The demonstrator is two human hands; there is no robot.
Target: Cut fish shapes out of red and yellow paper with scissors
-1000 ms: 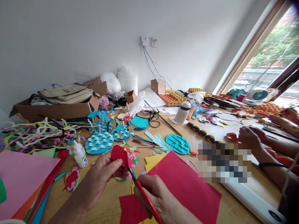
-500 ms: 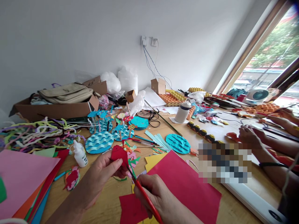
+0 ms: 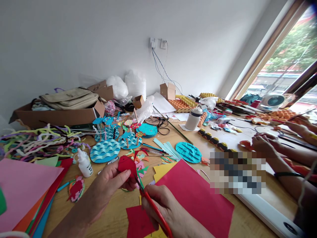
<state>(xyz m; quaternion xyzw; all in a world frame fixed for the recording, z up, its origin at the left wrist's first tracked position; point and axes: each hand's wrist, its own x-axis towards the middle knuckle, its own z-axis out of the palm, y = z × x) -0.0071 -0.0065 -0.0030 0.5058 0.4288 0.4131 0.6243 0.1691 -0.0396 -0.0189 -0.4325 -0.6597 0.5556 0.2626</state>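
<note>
Between thumb and fingers, my left hand (image 3: 112,180) pinches a small piece of red paper (image 3: 126,165) with a rounded edge. My right hand (image 3: 164,205) is closed round the red handles of a pair of scissors (image 3: 156,208). The dark blades meet the lower right edge of the paper piece; their tips are partly hidden. Under my right hand lies a red paper offcut (image 3: 138,221). Beside it, a large red sheet (image 3: 195,198) rests partly over yellow paper (image 3: 164,170). Coloured paper scraps (image 3: 141,165) are strewn behind the blades.
At the left are stacked coloured sheets (image 3: 27,191), a white glue bottle (image 3: 85,163) and a pile of pipe cleaners (image 3: 42,142). Blue wavy discs (image 3: 105,151) stand farther back, near a white flask (image 3: 193,119). Another person's hands (image 3: 266,145) work at the right.
The scissor handles have closed a little and the red piece has turned slightly in my left hand. A thin red strip now stands out behind the piece. Both hands stay nearly in place.
</note>
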